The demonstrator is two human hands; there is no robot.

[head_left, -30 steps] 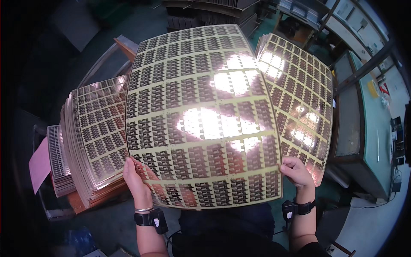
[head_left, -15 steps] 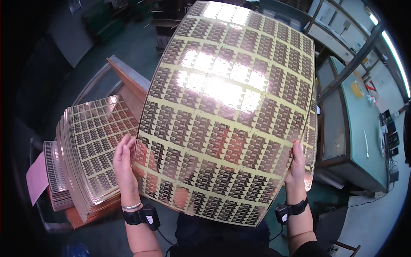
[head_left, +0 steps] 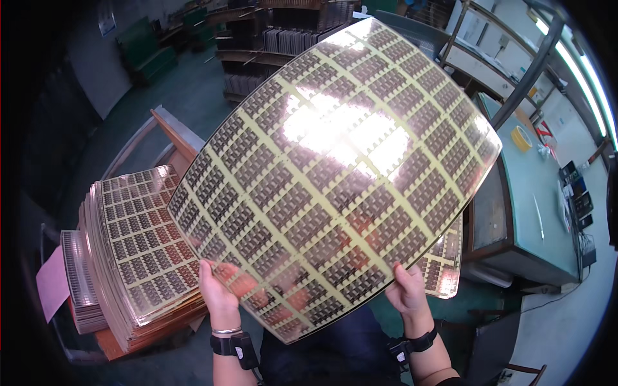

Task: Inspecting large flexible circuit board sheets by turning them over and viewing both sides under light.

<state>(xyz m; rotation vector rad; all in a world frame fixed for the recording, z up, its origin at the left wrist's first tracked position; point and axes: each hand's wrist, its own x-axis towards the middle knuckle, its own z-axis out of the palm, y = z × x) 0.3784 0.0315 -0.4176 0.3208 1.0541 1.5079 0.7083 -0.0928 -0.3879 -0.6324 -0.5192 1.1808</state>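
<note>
A large, thin circuit board panel [head_left: 302,215] with a shiny copper pattern and pale yellow-green grid lines is tilted up in front of me, one corner pointing down toward my lap. My left hand [head_left: 219,296] grips its lower left edge. On the lower right edge, my right hand [head_left: 409,289] is closed with its thumb along the rim. The fingers behind the panel are partly hidden. To the left lies a tall stack of similar panels [head_left: 145,238]. Part of another panel [head_left: 444,267] shows behind the held one at the right.
A pink sheet [head_left: 53,283] lies by a smaller stack of boards [head_left: 82,276] at far left. A wooden board [head_left: 174,135] leans behind the stacks. On the right stands a green-topped bench [head_left: 547,212] with a yellow tape roll [head_left: 521,138]. Racks [head_left: 257,58] hold panels at the back.
The panel has turned clockwise, its lower corner swinging left toward my lap. Both hands have moved down, the left one inward to the right and the right one to the left.
</note>
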